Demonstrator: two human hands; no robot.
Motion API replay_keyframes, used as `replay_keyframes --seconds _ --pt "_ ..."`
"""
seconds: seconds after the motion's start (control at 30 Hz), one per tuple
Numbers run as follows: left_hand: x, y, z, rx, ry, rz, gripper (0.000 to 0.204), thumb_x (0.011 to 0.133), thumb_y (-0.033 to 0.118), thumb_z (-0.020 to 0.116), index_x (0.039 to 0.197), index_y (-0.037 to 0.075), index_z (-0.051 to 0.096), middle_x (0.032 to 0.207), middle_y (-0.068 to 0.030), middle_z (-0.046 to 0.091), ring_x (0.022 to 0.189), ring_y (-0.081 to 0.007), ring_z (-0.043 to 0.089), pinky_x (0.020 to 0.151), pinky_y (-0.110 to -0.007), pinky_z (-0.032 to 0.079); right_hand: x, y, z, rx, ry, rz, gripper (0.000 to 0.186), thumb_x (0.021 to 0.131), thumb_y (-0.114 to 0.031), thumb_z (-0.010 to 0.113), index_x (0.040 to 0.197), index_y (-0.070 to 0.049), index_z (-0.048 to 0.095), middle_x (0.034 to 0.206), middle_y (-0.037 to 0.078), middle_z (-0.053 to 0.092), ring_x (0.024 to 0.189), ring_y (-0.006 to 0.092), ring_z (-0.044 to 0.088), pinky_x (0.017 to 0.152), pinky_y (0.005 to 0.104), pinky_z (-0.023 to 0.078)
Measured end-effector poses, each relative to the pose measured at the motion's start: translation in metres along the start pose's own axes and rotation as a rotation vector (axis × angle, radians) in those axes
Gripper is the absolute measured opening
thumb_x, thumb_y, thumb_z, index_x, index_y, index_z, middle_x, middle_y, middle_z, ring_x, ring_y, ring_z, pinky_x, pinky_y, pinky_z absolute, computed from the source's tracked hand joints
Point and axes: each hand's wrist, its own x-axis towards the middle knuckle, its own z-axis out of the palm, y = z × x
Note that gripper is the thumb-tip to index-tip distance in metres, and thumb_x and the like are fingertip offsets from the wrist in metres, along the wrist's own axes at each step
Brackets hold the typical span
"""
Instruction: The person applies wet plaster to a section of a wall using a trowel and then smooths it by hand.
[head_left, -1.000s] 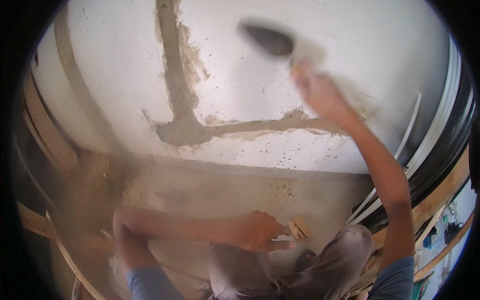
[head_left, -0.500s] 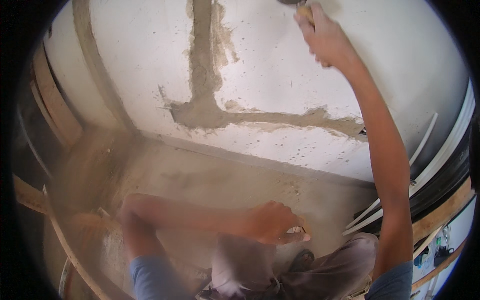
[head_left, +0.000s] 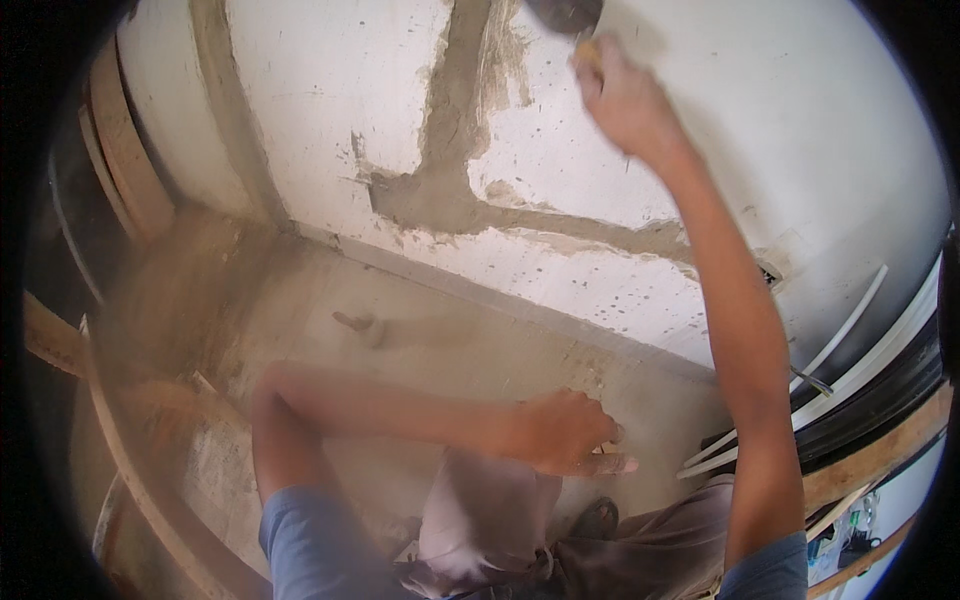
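My right hand [head_left: 625,100] is raised against the white wall [head_left: 330,110] and grips the wooden handle of a trowel [head_left: 568,14] whose dark blade is at the top edge of the view. Just left of the blade runs a vertical strip of wet grey mortar [head_left: 455,110] that meets a horizontal strip [head_left: 590,225] lower on the wall. My left hand [head_left: 560,435] rests low above my bent knee [head_left: 480,500], fingers curled loosely with one finger pointing right; whether it holds anything I cannot tell.
A concrete floor [head_left: 420,340] meets the wall below the mortar. White conduit pipes [head_left: 850,320] lean at the right. Wooden planks [head_left: 120,170] stand at the left and a curved wooden edge [head_left: 130,450] lies at the lower left. A dark shoe [head_left: 597,520] is near my knee.
My right hand has lifted the trowel higher up the wall, toward the top of the vertical mortar strip. My left hand has stayed above my knee.
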Motion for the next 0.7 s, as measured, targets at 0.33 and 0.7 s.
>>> replay_keyframes --seconds 0.33,0.7 --pt "-0.009 0.004 0.000 0.015 -0.053 -0.036 0.059 0.099 0.062 0.044 0.112 0.012 0.072 0.064 -0.0242 0.062 0.071 -0.0467 0.065 0.072 -0.055 0.053 -0.116 0.029 0.113 -0.032 -0.507 0.046 0.044 0.107 -0.027 0.039 0.135 0.007 0.044 0.068 0.019 0.065 0.056 0.0316 0.065 0.049 0.0402 0.054" --pt "-0.005 0.007 -0.002 0.002 -0.004 -0.024 0.062 0.100 0.062 0.042 0.112 0.008 0.071 0.063 -0.0231 0.061 0.068 -0.0462 0.065 0.070 -0.055 0.053 -0.106 0.067 0.083 0.027 0.036 0.084 0.030 0.107 -0.030 0.042 0.117 -0.002 0.045 0.063 0.015 0.061 0.054 0.0305 0.063 0.054 0.0431 0.054"
